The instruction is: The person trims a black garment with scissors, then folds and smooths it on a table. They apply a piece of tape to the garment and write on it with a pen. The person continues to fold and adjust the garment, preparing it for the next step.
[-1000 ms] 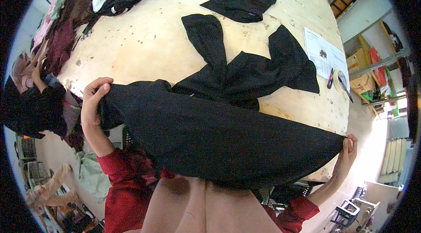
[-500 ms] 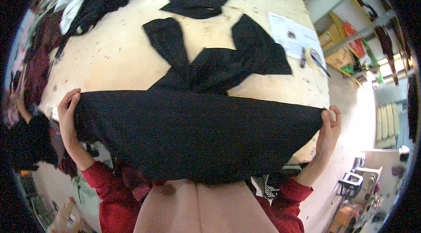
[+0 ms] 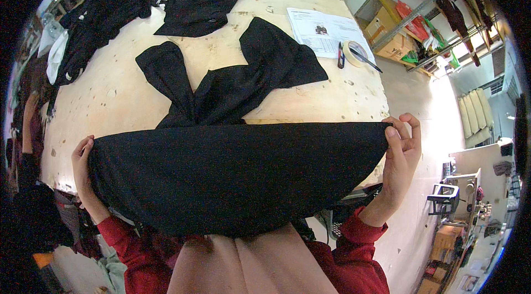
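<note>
A black garment (image 3: 238,175) is stretched wide between my hands at the near side of the table, its upper edge nearly straight and its lower part sagging toward me. At its left corner my left hand (image 3: 82,164) pinches the cloth between thumb and fingers. The right corner is gripped by my right hand (image 3: 402,153), thumb against index finger, with the other fingers partly raised. Beyond the taut edge, two sleeve-like parts (image 3: 274,53) of black cloth lie loosely spread on the table, seemingly joined to the held part.
The pale wooden table (image 3: 105,100) carries more black clothing (image 3: 207,1) at its far left. Near the right edge lie a printed sheet (image 3: 310,24), a tape roll (image 3: 354,50) and pens. Shelving (image 3: 420,14) stands beyond. At far left, another person's arm (image 3: 29,128) shows.
The view has turned slightly right, so the table's things sit farther left. The garment's upper edge, which sloped down to the right, now runs almost level. Both hands keep their pinch.
</note>
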The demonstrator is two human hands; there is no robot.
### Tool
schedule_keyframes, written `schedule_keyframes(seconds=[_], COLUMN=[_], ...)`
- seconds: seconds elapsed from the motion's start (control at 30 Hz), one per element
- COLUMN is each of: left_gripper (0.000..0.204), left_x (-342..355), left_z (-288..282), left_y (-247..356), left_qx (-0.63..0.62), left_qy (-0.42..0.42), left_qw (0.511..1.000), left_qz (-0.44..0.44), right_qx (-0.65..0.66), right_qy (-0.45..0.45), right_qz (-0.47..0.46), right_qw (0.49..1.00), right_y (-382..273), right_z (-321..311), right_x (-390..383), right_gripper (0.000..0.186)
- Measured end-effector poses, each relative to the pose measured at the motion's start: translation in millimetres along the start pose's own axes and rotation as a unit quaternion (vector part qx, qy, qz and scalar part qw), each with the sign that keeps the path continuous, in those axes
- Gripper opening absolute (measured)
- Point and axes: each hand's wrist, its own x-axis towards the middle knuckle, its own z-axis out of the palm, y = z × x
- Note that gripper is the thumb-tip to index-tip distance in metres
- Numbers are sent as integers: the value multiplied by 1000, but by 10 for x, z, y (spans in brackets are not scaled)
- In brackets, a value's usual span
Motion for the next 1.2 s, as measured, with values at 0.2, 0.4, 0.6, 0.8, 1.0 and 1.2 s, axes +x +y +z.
schedule_keyframes(seconds=[0.2,0.4,0.6,0.8,1.0,1.2], left_gripper=[41,33,17,23,16,11], left_x=[-12,69,712,364,-138,-996], left_z=[96,-273,287,-205,81,394], left_y=[81,-164,1400,2488,1392,285], left_qx=[18,-160,245,-28,-28,254], left_qy=[-6,-250,20,475,273,134], left_qw=[1000,931,932,758,866,896], left_qz=[0,214,266,446,419,339], right_qx=[-15,-26,-541,-123,-292,-525], right_qy=[-12,-7,-95,133,117,-113], right_qz=[1,22,-131,-443,-218,-242], right_qw=[1000,999,825,878,924,808], right_y=[147,421,337,-790,177,1147], right_z=[-21,-624,-330,-14,-731,-962], right_x=[74,613,1975,2073,1249,108], right_gripper=[29,32,31,29,20,32])
